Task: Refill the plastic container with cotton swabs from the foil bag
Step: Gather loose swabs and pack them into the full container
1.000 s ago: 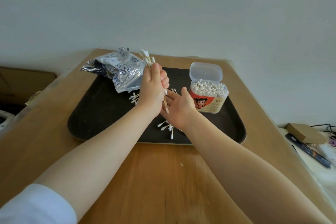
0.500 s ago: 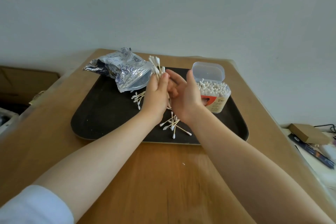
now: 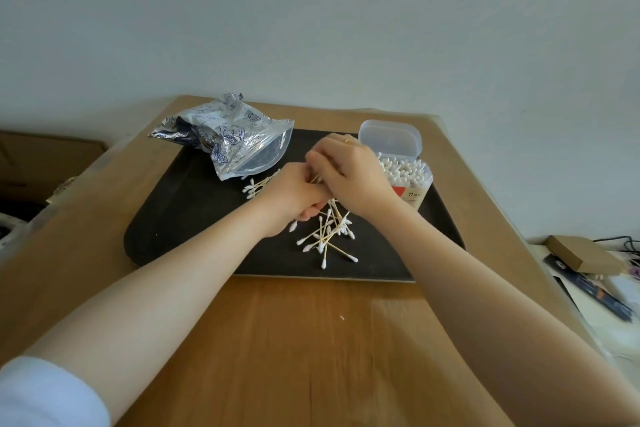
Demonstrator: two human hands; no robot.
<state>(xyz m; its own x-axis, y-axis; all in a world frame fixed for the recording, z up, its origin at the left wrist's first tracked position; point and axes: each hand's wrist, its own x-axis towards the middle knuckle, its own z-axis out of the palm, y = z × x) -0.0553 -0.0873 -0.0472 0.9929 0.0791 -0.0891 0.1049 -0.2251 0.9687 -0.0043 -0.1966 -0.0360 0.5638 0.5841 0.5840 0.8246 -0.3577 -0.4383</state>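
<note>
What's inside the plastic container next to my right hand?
The plastic container, lid flipped open, is packed with upright cotton swabs, white tips showing at the top. Their sticks and the bottom are hidden by the label and the right hand.

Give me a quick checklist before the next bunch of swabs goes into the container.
1. Container lid open: ok.
2. Room left in the container: cannot tell, it looks nearly full.
3. Left hand holds swabs: ok, fingers curled round a bunch.
4. Right hand has a hold on that bunch: cannot tell, its fingers are hidden.
5. Loose swabs all picked up from the tray: not ok.
6. Foil bag clear of the container: ok.
</note>
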